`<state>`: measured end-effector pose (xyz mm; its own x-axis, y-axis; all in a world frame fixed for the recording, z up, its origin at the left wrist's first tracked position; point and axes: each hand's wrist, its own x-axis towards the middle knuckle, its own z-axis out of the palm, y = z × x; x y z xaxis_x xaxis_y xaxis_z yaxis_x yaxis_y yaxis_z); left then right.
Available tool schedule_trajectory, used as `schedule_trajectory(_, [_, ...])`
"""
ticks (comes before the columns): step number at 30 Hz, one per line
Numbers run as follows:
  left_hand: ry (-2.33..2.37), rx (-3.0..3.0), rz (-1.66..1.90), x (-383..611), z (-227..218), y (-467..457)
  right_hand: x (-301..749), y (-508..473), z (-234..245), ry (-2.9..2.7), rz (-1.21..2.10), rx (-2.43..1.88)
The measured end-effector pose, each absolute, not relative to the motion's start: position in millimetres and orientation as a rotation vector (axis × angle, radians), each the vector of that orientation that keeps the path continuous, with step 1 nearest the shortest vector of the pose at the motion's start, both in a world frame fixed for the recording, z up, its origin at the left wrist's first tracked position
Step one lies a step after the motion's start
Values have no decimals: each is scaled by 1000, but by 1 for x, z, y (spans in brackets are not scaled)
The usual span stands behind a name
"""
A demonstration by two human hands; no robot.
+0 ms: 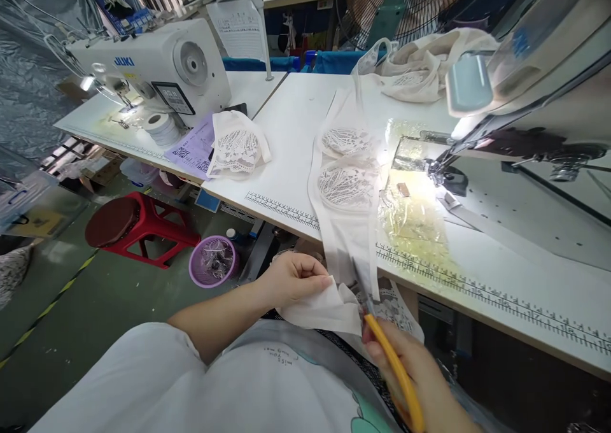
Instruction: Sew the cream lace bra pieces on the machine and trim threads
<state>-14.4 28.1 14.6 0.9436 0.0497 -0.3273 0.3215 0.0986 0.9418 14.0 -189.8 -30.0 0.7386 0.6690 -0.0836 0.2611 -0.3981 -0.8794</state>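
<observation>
My left hand pinches the lower end of a white lace garment that hangs over the table's front edge into my lap. My right hand grips yellow-handled scissors, whose blades meet the fabric right beside the left hand's fingers. Two lace cups of the garment lie flat on the white sewing table, lit by the machine lamp. The sewing machine's needle and presser foot sit just right of the garment.
Another lace piece lies on the table at left, next to purple paper. A second white sewing machine stands at far left. More fabric is heaped at the back. On the floor are a red stool and a purple basket.
</observation>
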Motion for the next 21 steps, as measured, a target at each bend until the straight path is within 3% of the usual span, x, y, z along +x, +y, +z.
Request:
schedule_trajectory(9, [-245,1769,-161,-20,19,10,35,-168,14,-650,599,-1910])
schedule_trajectory(16, [-482,2162,-363,-7,20,28,40,-185,23,-1037,79,-2056])
schedule_trajectory(21, [-581,2561,-413,2,15,59,45,-225,25,-1040,-9,-2114])
